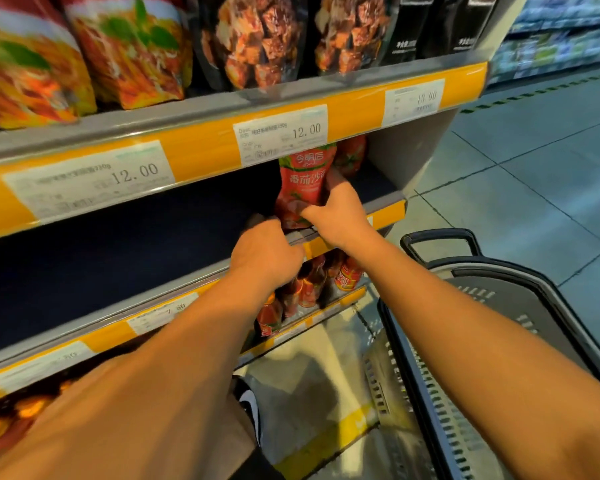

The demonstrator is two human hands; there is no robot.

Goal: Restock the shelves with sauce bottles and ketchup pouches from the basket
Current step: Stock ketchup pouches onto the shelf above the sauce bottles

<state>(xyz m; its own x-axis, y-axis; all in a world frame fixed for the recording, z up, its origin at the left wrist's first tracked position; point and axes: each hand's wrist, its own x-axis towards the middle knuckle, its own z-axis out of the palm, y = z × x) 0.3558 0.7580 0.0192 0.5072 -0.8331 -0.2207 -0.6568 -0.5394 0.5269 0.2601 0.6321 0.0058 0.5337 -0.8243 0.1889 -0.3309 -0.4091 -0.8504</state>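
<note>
Ketchup pouch [303, 183] is stood upright at the middle shelf edge [387, 211], pinched by the right hand [336, 211]. Left hand [264, 254], beside its base: grip cannot be told. Judged soft, light, slumping; best held at the sides.

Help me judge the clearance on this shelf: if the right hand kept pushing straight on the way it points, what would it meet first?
Probably the second red pouch standing behind the ketchup pouch that the right hand holds at the shelf's front edge. The hand points into the shelf, up and back. Depth is unclear, so the gap between the pouches cannot be judged.
</note>
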